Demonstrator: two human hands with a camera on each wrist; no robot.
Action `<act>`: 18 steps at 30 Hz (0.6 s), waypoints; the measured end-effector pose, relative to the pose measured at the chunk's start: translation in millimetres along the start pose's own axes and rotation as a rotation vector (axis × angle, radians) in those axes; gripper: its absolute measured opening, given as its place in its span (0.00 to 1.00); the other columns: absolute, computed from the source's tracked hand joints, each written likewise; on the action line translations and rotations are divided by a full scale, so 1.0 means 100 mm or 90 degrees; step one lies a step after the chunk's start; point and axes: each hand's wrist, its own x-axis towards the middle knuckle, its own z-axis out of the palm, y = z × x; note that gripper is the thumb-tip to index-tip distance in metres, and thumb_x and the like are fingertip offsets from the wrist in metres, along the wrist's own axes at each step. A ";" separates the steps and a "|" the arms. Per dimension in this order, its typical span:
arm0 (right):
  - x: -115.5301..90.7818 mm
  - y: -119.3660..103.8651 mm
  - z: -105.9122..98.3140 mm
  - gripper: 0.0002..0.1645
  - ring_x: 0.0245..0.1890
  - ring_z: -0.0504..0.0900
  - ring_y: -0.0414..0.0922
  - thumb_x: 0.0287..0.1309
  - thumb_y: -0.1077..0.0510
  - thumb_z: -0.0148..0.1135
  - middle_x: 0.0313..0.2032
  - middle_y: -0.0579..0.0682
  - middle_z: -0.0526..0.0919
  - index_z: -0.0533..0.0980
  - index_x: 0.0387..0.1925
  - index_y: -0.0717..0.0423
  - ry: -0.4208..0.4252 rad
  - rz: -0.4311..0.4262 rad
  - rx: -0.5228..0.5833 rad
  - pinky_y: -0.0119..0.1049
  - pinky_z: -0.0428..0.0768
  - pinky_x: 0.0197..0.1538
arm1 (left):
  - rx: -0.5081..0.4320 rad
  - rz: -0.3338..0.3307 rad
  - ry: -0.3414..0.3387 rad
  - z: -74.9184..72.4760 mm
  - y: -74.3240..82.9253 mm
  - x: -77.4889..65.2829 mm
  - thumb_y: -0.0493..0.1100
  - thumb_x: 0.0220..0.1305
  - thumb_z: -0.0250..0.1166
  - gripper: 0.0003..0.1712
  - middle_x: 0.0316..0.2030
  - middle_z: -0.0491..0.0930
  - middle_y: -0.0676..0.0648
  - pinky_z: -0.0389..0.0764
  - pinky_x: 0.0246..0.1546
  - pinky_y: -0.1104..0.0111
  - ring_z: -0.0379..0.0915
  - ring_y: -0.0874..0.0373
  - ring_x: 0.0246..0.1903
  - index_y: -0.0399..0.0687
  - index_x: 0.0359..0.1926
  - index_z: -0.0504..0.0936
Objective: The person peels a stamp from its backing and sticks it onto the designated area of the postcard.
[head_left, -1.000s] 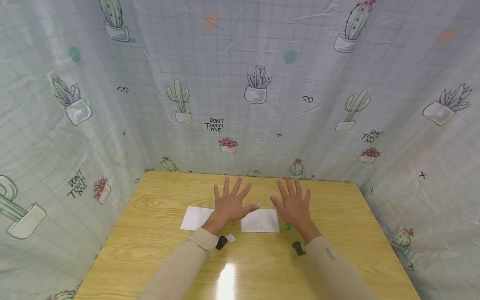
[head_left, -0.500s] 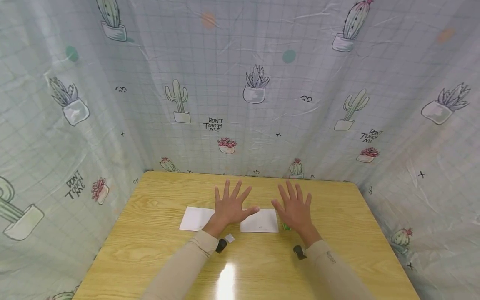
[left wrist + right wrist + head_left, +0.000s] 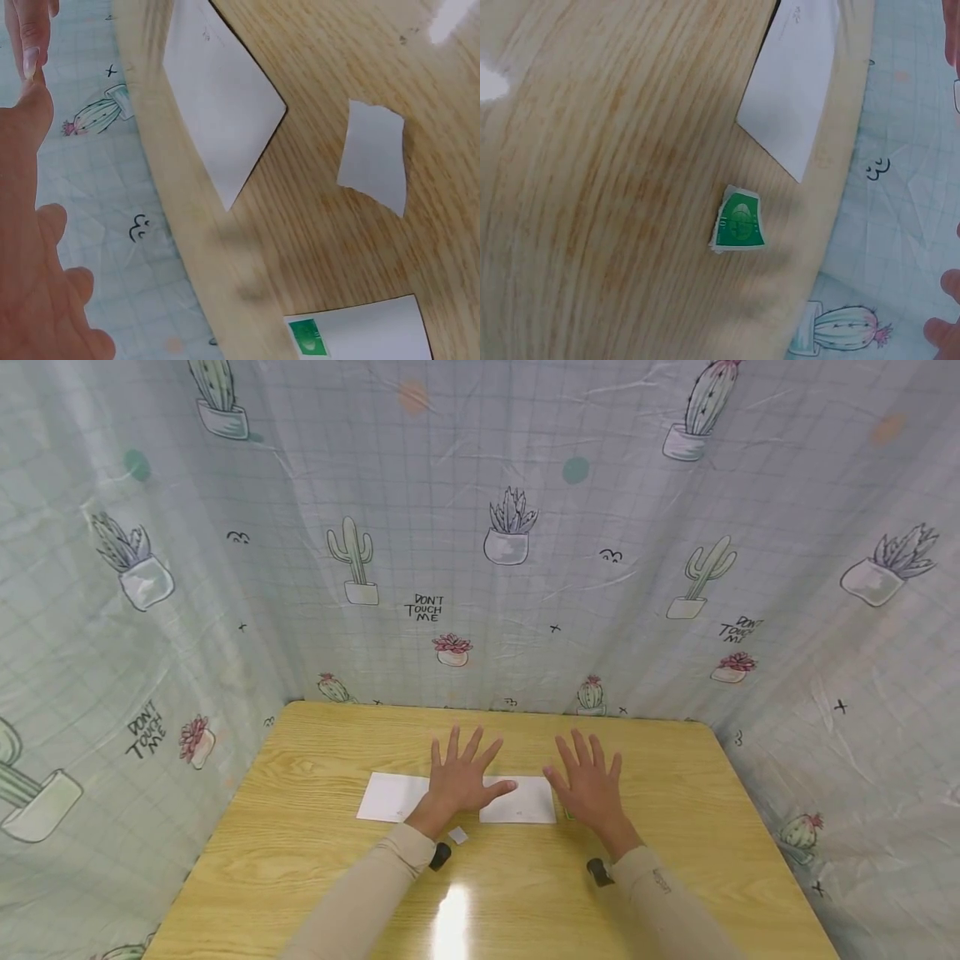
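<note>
Both hands hover palm down over the table with fingers spread, holding nothing. My left hand (image 3: 456, 783) is between two white envelopes, overlapping the right end of the left envelope (image 3: 386, 797) and the left edge of the middle envelope (image 3: 517, 806). My right hand (image 3: 591, 785) is just right of the middle envelope and mostly hides a green stamp (image 3: 739, 219), which lies loose on the wood in the right wrist view. In the left wrist view, another green stamp (image 3: 308, 337) sits at a corner of the left envelope. Near it lies a torn white paper scrap (image 3: 373, 156).
The wooden table (image 3: 315, 877) ends at a back edge against a cactus-print curtain (image 3: 480, 593), which also hangs along both sides. A black wrist camera (image 3: 440, 857) shows at the left wrist, and another black camera (image 3: 599, 872) at the right. Light glares off the front.
Both hands have drawn back slightly toward the person, fingers still spread. The right hand now covers more of the loose green stamp. The envelopes and scrap lie as before.
</note>
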 end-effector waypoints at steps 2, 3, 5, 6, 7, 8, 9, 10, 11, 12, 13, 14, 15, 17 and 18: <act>-0.01 0.01 0.01 0.43 0.82 0.48 0.66 0.75 0.32 0.50 0.83 0.59 0.53 0.59 0.81 0.48 0.007 -0.003 0.001 0.83 0.43 0.73 | -0.005 0.001 -0.002 0.01 0.00 -0.01 0.84 0.66 0.47 0.51 0.85 0.44 0.49 0.36 0.78 0.29 0.32 0.34 0.84 0.71 0.83 0.53; -0.02 0.01 0.03 0.43 0.82 0.49 0.67 0.75 0.33 0.50 0.83 0.59 0.53 0.60 0.81 0.48 0.011 -0.003 0.005 0.83 0.43 0.73 | -0.007 0.002 -0.003 0.02 0.00 -0.02 0.84 0.66 0.47 0.51 0.85 0.45 0.49 0.37 0.78 0.30 0.32 0.34 0.84 0.71 0.83 0.53; -0.03 0.03 0.06 0.42 0.81 0.50 0.67 0.75 0.33 0.51 0.82 0.60 0.54 0.60 0.80 0.49 0.016 -0.005 0.006 0.83 0.43 0.73 | -0.008 0.004 -0.006 0.04 0.00 -0.03 0.83 0.66 0.48 0.51 0.85 0.44 0.49 0.37 0.78 0.30 0.32 0.34 0.84 0.71 0.83 0.53; -0.04 0.05 0.08 0.42 0.81 0.50 0.68 0.75 0.34 0.51 0.82 0.60 0.54 0.60 0.80 0.49 0.017 -0.006 0.009 0.83 0.43 0.73 | -0.008 0.005 -0.008 0.05 -0.01 -0.03 0.83 0.67 0.48 0.50 0.85 0.44 0.48 0.37 0.78 0.30 0.32 0.34 0.84 0.71 0.83 0.54; -0.05 0.06 0.09 0.42 0.81 0.50 0.68 0.75 0.34 0.50 0.82 0.60 0.54 0.60 0.80 0.49 0.017 -0.009 0.009 0.83 0.43 0.72 | -0.008 0.007 -0.009 0.06 -0.01 -0.04 0.82 0.67 0.49 0.50 0.85 0.45 0.48 0.37 0.78 0.30 0.32 0.34 0.84 0.71 0.83 0.54; -0.06 0.08 0.11 0.42 0.81 0.50 0.68 0.75 0.33 0.50 0.82 0.60 0.54 0.60 0.80 0.49 0.015 -0.009 0.008 0.83 0.43 0.72 | -0.009 0.009 -0.007 0.07 -0.01 -0.04 0.82 0.67 0.49 0.50 0.85 0.45 0.48 0.38 0.78 0.30 0.32 0.34 0.84 0.70 0.83 0.54; -0.07 0.09 0.13 0.42 0.81 0.49 0.68 0.75 0.33 0.49 0.82 0.60 0.54 0.59 0.80 0.49 0.013 -0.009 0.006 0.83 0.43 0.72 | -0.008 0.012 -0.006 0.08 -0.02 -0.04 0.82 0.67 0.49 0.50 0.85 0.45 0.48 0.38 0.78 0.30 0.33 0.34 0.84 0.70 0.83 0.55; -0.08 0.10 0.15 0.42 0.81 0.49 0.67 0.76 0.33 0.48 0.82 0.60 0.54 0.59 0.81 0.48 0.010 -0.010 0.003 0.83 0.44 0.72 | -0.007 0.014 -0.006 0.09 -0.02 -0.05 0.82 0.67 0.50 0.50 0.85 0.46 0.48 0.38 0.78 0.31 0.33 0.34 0.84 0.69 0.83 0.55; -0.09 0.11 0.16 0.43 0.81 0.49 0.67 0.76 0.32 0.48 0.82 0.59 0.53 0.58 0.81 0.48 0.005 -0.009 0.003 0.82 0.44 0.73 | -0.007 0.016 -0.005 0.10 -0.03 -0.06 0.81 0.67 0.50 0.50 0.85 0.46 0.47 0.39 0.78 0.30 0.33 0.34 0.84 0.69 0.83 0.55; -0.11 0.12 0.17 0.43 0.81 0.49 0.67 0.76 0.32 0.47 0.82 0.59 0.53 0.59 0.81 0.48 0.003 -0.008 0.005 0.83 0.44 0.72 | -0.007 0.019 -0.006 0.11 -0.03 -0.06 0.81 0.67 0.50 0.50 0.85 0.46 0.47 0.39 0.78 0.30 0.33 0.33 0.84 0.69 0.83 0.55; -0.11 0.13 0.17 0.42 0.81 0.49 0.67 0.76 0.32 0.47 0.82 0.59 0.53 0.59 0.81 0.48 0.002 -0.007 0.003 0.82 0.44 0.73 | -0.011 0.021 -0.006 0.12 -0.03 -0.07 0.81 0.67 0.50 0.50 0.85 0.46 0.47 0.39 0.78 0.30 0.33 0.34 0.84 0.69 0.83 0.55; -0.13 0.13 0.18 0.42 0.81 0.50 0.67 0.76 0.33 0.48 0.82 0.59 0.54 0.59 0.80 0.48 0.002 -0.007 0.005 0.82 0.45 0.72 | -0.015 0.023 -0.006 0.13 -0.04 -0.07 0.80 0.67 0.51 0.50 0.85 0.46 0.46 0.40 0.78 0.30 0.33 0.33 0.84 0.68 0.83 0.55; -0.14 0.13 0.18 0.42 0.81 0.50 0.67 0.76 0.33 0.48 0.82 0.59 0.54 0.60 0.80 0.49 0.001 -0.007 0.004 0.82 0.45 0.73 | -0.017 0.025 -0.007 0.15 -0.04 -0.08 0.80 0.68 0.52 0.50 0.85 0.46 0.46 0.40 0.78 0.30 0.33 0.34 0.84 0.68 0.83 0.55; -0.16 0.13 0.18 0.42 0.81 0.51 0.67 0.75 0.34 0.51 0.82 0.60 0.56 0.61 0.80 0.49 0.001 -0.007 0.004 0.82 0.47 0.73 | -0.019 0.028 -0.013 0.18 -0.05 -0.08 0.80 0.68 0.52 0.50 0.85 0.45 0.46 0.40 0.78 0.31 0.32 0.34 0.84 0.68 0.83 0.55; -0.17 0.13 0.18 0.42 0.81 0.52 0.67 0.75 0.35 0.51 0.82 0.60 0.56 0.61 0.80 0.50 0.002 -0.008 0.001 0.82 0.48 0.73 | -0.020 0.029 -0.013 0.21 -0.06 -0.07 0.80 0.68 0.52 0.50 0.85 0.45 0.46 0.40 0.79 0.31 0.32 0.34 0.84 0.68 0.83 0.54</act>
